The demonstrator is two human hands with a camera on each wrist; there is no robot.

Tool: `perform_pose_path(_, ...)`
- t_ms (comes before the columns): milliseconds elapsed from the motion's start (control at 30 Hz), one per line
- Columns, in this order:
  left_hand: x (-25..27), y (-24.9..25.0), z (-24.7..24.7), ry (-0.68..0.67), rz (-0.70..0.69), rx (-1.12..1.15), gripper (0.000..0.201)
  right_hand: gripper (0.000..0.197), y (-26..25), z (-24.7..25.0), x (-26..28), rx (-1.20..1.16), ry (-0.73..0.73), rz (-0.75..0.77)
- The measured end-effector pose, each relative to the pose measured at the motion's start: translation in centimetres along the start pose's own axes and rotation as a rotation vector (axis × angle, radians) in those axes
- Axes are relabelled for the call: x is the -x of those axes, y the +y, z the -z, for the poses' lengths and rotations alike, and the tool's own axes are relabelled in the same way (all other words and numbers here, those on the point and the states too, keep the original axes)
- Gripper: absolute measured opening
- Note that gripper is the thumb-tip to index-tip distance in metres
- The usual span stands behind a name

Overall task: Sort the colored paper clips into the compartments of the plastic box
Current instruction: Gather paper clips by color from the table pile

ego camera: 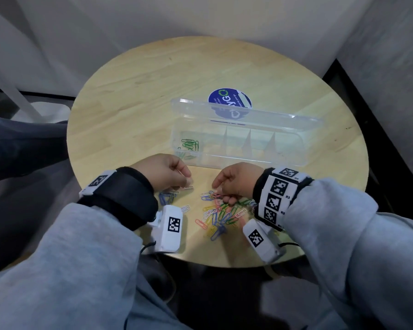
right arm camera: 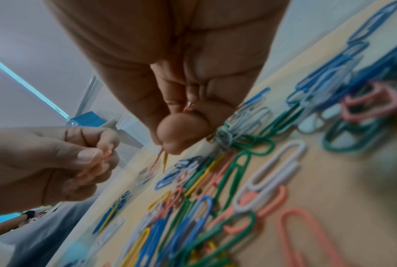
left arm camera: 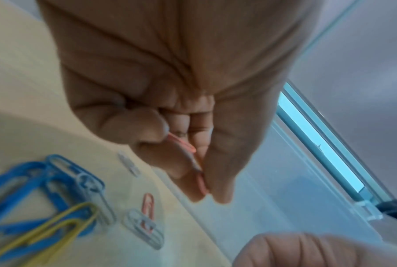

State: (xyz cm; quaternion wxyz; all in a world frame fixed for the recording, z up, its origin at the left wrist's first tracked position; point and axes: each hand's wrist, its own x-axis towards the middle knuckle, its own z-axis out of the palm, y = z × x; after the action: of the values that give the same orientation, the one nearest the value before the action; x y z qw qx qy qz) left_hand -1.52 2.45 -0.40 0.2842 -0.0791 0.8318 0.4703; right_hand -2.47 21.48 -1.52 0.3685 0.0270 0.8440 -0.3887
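Note:
A clear plastic box (ego camera: 284,160) stands open on the round table, its lid raised behind it. Several green paper clips (ego camera: 188,145) lie in its leftmost compartment; the other compartments look empty. A mixed pile of colored clips (ego camera: 218,216) lies in front of the box, between my wrists. My left hand (ego camera: 187,179) hovers just in front of the box's left end and pinches pink clips (left arm camera: 183,144) between thumb and fingers. Over the pile's far edge my right hand (ego camera: 216,188) pinches a pink clip (right arm camera: 155,163) at its fingertips, with a yellow strand hanging beside it.
A small group of blue clips (ego camera: 167,197) with a yellow one lies under my left wrist. A round blue sticker (ego camera: 229,98) sits on the table (ego camera: 138,96) behind the box. Grey walls close in on both sides.

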Motion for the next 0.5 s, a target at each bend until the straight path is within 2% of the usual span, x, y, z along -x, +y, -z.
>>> perform_pose_path(67,0.0,0.2,0.2,-0.024,0.029,0.124,0.017,0.013,-0.2,0.2,0.0,0.063,0.024,0.006)
perform_pose_path(200,0.2,0.8,0.7,-0.05,0.055,0.303,0.022,0.013,-1.4,0.4,0.5,0.359,-0.005,0.071)
perform_pose_path(333,0.2,1.2,0.6,-0.009,0.091,0.363,0.025,0.008,-1.6,0.6,0.4,0.257,0.053,0.11)
perform_pose_path(400,-0.2,1.3,0.5,0.052,0.112,0.275,0.022,0.01,-1.2,0.9,0.2,0.141,0.073,0.093)
perform_pose_path(500,-0.6,1.0,0.2,0.122,0.049,-0.135,0.016,0.02,-0.8,1.3,0.3,-0.023,0.018,0.039)
